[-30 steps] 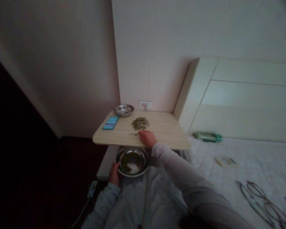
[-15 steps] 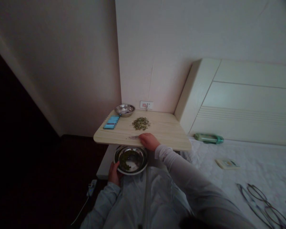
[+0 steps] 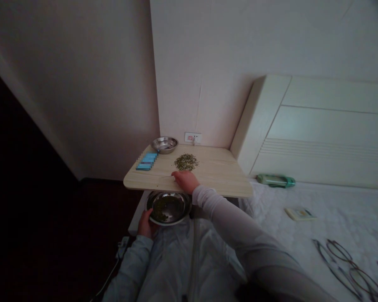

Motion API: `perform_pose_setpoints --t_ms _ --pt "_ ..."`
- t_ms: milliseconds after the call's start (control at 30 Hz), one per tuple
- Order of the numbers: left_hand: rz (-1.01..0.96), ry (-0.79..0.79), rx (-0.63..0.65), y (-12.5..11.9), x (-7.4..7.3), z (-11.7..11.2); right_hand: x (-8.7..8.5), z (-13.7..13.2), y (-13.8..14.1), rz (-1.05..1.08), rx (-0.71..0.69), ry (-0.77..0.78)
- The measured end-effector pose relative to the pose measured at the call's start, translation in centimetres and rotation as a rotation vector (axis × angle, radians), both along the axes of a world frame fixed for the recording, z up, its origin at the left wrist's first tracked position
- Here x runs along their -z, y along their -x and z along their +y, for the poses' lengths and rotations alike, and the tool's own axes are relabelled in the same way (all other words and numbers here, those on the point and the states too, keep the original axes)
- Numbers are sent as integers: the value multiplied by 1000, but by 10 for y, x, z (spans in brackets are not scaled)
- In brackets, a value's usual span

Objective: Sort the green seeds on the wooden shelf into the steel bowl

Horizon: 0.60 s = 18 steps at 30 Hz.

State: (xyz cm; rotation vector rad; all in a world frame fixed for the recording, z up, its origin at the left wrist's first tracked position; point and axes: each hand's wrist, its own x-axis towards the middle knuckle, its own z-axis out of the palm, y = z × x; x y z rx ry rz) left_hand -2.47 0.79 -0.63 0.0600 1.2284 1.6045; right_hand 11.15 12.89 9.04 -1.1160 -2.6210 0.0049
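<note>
Bowl (image 3: 168,207) sits tilted just under the table (image 3: 220,176) edge, left hand (image 3: 144,224) gripping its rim. Right hand (image 3: 184,181) (fingers curled together) rests near the bean pile (image 3: 185,162).

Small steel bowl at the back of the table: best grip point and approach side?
Pinch the small steel bowl at its near rim, coming from above and the front. It sits upright and open-topped at the back left corner of the table, close to the wall, so the far side looks cramped. The blue box lies just in front-left and the pile of green bits front-right; come in between them.
</note>
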Motion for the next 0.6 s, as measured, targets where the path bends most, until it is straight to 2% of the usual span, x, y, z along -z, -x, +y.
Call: perform_pose_setpoints --t_ms 133,267,500,600 --pt "-26 12 14 8 0 2 6 -8 20 -24 -136 -40" --pt "-26 46 43 18 0 3 12 -14 23 -65 -199 -45" --pt "-69 35 90 26 -4 4 9 -16 3 -25 -294 -34" --pt "-112 14 129 20 -4 4 2 -14 -14 61 -201 -52"
